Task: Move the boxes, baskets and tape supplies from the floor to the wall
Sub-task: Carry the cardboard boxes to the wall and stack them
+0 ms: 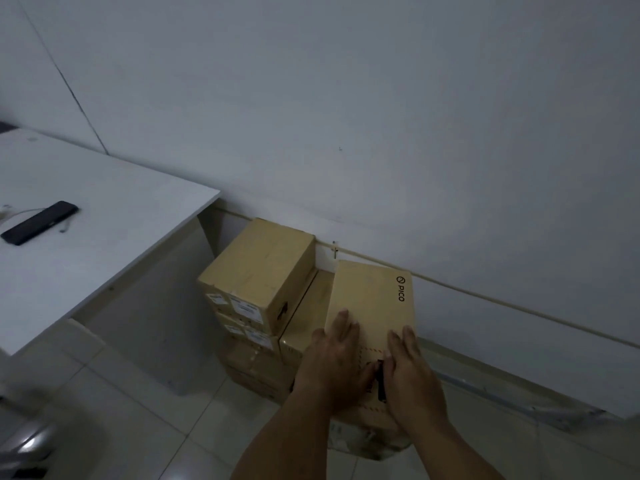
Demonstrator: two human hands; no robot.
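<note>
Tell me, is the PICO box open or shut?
Shut: the PICO box top lies flat, no flaps raised, under the left hand and right hand.

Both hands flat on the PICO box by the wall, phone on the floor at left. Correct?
No: the head view shows the phone on the white table, not the floor. The left hand and right hand do lie flat on the PICO box by the wall.

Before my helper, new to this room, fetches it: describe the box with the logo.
Right of the white desk, cardboard boxes stand against the white wall. The PICO box tops the rightmost pile. It alone bears a black printed logo; neighbours carry white labels.
</note>
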